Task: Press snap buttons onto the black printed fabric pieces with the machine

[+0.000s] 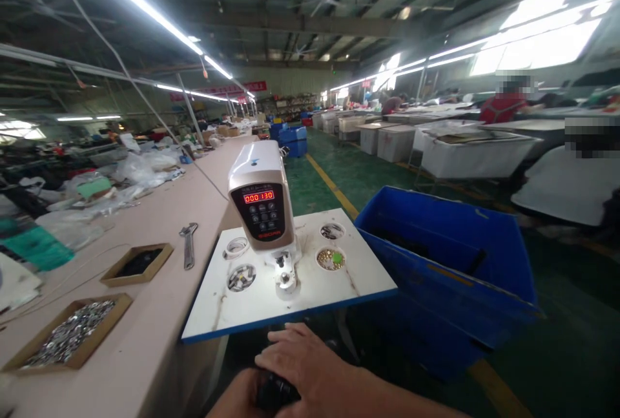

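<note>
Low in the head view, my right hand reaches in from the right, its fingers bent over a small shiny black object. What kind of object it is, I cannot make out. My left hand is close against it on the left, its fingers hidden. Just beyond stands a white and gold press machine with a red display reading 000130. A small metal die sits under its head. The machine's white tabletop has round wells with silver pieces and brass-coloured pieces.
On the long table at left lie an adjustable wrench, a tray of black pieces and a tray of metal parts. A large blue bin stands at right. White carts and a person in red are farther back.
</note>
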Motion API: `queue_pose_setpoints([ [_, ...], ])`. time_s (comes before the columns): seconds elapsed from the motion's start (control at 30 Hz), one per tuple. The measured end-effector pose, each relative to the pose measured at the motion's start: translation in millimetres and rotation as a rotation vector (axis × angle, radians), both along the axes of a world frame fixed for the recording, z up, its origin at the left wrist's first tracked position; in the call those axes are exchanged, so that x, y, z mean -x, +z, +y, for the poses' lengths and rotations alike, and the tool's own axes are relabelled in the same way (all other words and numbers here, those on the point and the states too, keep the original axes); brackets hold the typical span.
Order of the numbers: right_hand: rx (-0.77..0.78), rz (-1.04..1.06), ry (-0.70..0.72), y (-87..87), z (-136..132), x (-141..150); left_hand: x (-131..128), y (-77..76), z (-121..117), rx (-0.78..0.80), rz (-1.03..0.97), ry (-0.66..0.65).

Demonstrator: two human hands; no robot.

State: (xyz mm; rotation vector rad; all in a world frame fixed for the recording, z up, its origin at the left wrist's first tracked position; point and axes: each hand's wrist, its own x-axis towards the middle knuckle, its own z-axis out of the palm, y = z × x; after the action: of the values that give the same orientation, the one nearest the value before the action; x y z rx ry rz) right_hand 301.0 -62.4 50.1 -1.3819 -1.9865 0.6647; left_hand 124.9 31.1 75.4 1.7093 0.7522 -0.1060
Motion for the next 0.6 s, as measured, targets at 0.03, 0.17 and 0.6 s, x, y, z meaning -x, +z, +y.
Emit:
queue_pose_setpoints([
  [0.03,0.064,-0.011,-0.017,1.3,-1.8,-2.2,-3.5,-0.5,0.9,0.012,-0.003,-0.031],
  [0.17,0.269,0.067,-0.099,1.0,-8.9,-13.1,-8.3,-3.1,6.2,-0.021,-0.048,-0.184],
  [0.6,0.443,0.267,-0.303,-5.2,40.5,-53.1,-49.4,-8.2,64.7,-0.049,-0.071,-0.157],
])
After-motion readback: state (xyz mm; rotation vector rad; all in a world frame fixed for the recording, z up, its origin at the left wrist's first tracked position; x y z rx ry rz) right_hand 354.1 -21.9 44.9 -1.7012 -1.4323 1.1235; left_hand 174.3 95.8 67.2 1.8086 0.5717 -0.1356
